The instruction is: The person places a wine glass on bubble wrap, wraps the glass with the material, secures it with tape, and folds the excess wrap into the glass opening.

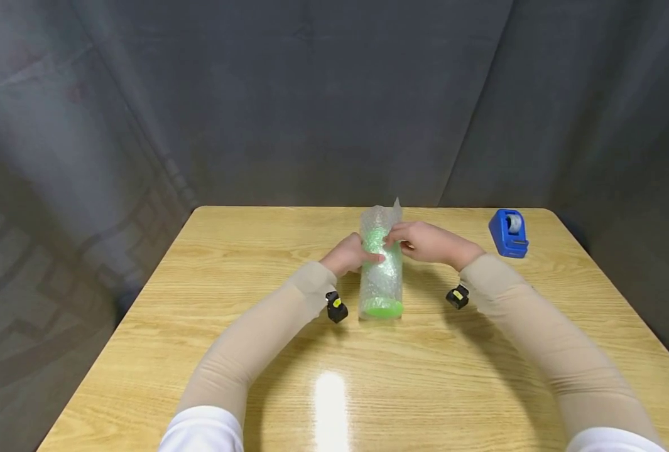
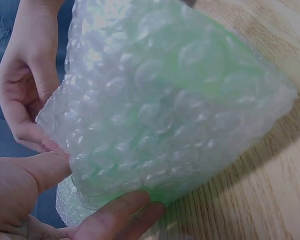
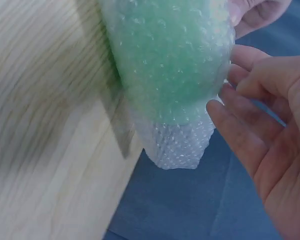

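A green, roughly cylindrical object point(image 1: 383, 308) lies on the table inside clear bubble wrap point(image 1: 380, 282), its flat round end towards me. My left hand point(image 1: 349, 254) grips the wrapped object from the left, thumb across the top. In the left wrist view, the thumb presses the edge of the wrap and the fingers point(image 2: 115, 215) curve against its side. From the right, my right hand point(image 1: 427, 242) pinches the edge of the wrap near the left thumb. The right wrist view shows its other fingers point(image 3: 240, 135) loosely bent beside the wrap. The green object's exact kind is obscured by the wrap.
A blue tape dispenser point(image 1: 508, 235) with a roll of clear tape stands at the table's back right. The wooden table point(image 1: 244, 251) ends at a dark curtain point(image 1: 323, 113) behind. Loose bubble wrap sticks out past the object's far end.
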Demonstrator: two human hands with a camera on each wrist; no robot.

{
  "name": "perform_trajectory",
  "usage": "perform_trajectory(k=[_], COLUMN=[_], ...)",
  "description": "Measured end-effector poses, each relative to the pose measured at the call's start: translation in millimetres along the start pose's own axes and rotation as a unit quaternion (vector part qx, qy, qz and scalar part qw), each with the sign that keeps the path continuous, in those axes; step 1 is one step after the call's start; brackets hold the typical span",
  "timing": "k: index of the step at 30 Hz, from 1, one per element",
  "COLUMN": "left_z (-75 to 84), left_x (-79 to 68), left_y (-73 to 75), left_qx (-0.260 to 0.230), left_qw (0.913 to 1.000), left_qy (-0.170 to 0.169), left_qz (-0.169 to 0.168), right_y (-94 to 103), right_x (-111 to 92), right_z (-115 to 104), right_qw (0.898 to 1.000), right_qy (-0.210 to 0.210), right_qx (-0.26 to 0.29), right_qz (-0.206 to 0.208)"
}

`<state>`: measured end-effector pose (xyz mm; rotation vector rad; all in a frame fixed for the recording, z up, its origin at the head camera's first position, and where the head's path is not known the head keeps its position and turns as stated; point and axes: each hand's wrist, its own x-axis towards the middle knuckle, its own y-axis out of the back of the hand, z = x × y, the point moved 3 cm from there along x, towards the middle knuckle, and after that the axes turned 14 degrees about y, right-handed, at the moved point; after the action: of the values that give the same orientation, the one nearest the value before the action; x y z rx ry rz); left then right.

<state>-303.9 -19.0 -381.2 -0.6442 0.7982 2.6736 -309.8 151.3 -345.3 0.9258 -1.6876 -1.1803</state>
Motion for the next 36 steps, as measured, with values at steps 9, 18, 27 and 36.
perform_trajectory(k=[9, 18, 27, 36], left_z=[0.0, -1.7, -1.1, -1.6], left_x=[0.8, 2.3, -1.8, 0.5], left_y=[1.3, 2.0, 4.1, 2.6], left_qx=[0.002, 0.016, 0.017, -0.002], left_qw=[1.0, 0.9998, 0.9998, 0.9999], left_qy=[-0.007, -0.008, -0.001, -0.009], left_qz=[0.002, 0.012, 0.007, -0.003], right_y=[-1.0, -1.7, -3.1, -9.3], right_x=[6, 13, 13, 8], right_z=[-7, -7, -8, -3], right_qw=[0.997, 0.996, 0.996, 0.999], right_qy=[0.031, 0.011, -0.004, 0.006], right_qx=[-0.064, -0.087, -0.09, -0.044], right_qz=[-0.005, -0.023, -0.025, -0.013])
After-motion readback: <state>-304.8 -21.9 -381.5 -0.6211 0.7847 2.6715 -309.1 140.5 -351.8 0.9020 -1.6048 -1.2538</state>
